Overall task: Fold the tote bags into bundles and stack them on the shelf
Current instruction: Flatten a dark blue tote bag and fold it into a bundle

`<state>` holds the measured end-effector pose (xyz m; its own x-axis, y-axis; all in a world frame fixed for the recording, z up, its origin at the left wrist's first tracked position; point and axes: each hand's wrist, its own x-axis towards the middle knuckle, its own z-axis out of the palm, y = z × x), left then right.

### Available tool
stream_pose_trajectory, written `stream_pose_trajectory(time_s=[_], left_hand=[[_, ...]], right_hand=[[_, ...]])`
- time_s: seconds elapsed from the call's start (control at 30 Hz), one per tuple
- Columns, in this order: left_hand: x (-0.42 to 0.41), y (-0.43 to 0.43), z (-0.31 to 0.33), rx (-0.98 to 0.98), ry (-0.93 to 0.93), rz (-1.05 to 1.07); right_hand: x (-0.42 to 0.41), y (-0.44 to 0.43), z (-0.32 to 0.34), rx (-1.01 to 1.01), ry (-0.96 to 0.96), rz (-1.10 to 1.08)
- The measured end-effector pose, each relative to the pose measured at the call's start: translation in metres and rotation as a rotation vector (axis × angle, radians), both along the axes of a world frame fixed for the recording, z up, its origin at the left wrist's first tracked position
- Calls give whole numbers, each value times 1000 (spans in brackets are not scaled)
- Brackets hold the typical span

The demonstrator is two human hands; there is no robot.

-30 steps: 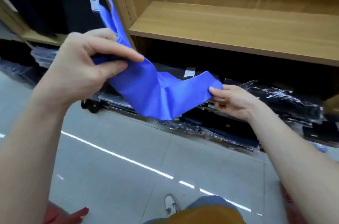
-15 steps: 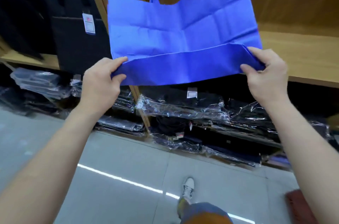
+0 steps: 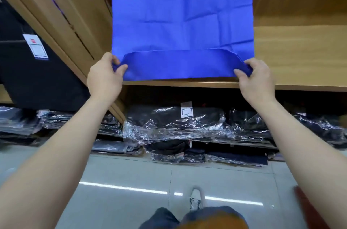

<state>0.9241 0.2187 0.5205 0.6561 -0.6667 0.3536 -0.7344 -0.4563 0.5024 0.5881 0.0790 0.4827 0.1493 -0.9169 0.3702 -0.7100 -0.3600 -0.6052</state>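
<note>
A blue tote bag (image 3: 182, 22) lies spread flat on the wooden shelf (image 3: 300, 54), its handles pointing away from me toward the back. Its bottom strip is folded up along the near edge. My left hand (image 3: 105, 76) pinches the bag's near left corner. My right hand (image 3: 257, 76) pinches the near right corner at the shelf's front edge.
A wooden upright (image 3: 56, 22) borders the shelf on the left, with a black bag and price tag (image 3: 35, 46) beyond it. Below the shelf lie several plastic-wrapped dark bags (image 3: 174, 121). Grey tiled floor (image 3: 122, 181) and my shoe (image 3: 195, 200) are underneath.
The crumpled bag was opened out between my hands and laid flat onto the shelf. Both hands moved apart to its near corners.
</note>
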Motion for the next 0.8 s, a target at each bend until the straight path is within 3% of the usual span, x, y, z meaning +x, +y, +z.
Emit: stream_pose_trajectory(time_s=[0.2, 0.33, 0.43, 0.5, 0.6, 0.7, 0.8], left_hand=[[28, -46, -23, 241, -4, -29], [47, -59, -39, 211, -168, -165], [58, -62, -46, 143, -207, -559], [64, -63, -50, 289, -116, -759], [71, -60, -54, 550, -253, -851], [79, -57, -53, 528, -299, -882], [92, -56, -52, 472, -231, -942]], right_hand=[[19, -22, -2, 230, 201, -132], [33, -22, 0, 126, 347, -214], [45, -19, 1, -86, 486, -15], [54, -18, -5, -90, 544, 238], [60, -11, -12, 178, 692, 361], [51, -10, -5, 109, 806, 392], [40, -16, 9, 129, 751, 406]])
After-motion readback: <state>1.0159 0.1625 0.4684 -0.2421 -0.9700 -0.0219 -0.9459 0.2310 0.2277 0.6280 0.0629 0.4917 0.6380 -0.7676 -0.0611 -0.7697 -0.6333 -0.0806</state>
